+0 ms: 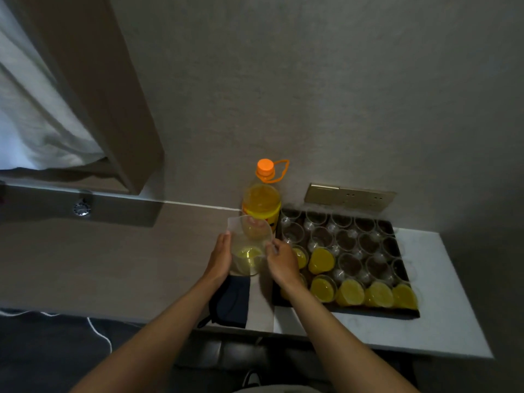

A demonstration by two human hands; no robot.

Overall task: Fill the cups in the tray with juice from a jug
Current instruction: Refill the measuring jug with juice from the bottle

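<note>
I am steadying the clear jug (249, 245) between both hands: my left hand (220, 258) is lying flat along its side, my right hand (279, 260) is pinching its rim. It is standing just left of the black tray (368, 312), nearly empty, in front of the orange juice bottle (262, 199). The filled cups (350, 292) are lining the near row; many empty cups (323, 236) are waiting behind. I judge it needs refilling first, gripped firmly.
</note>
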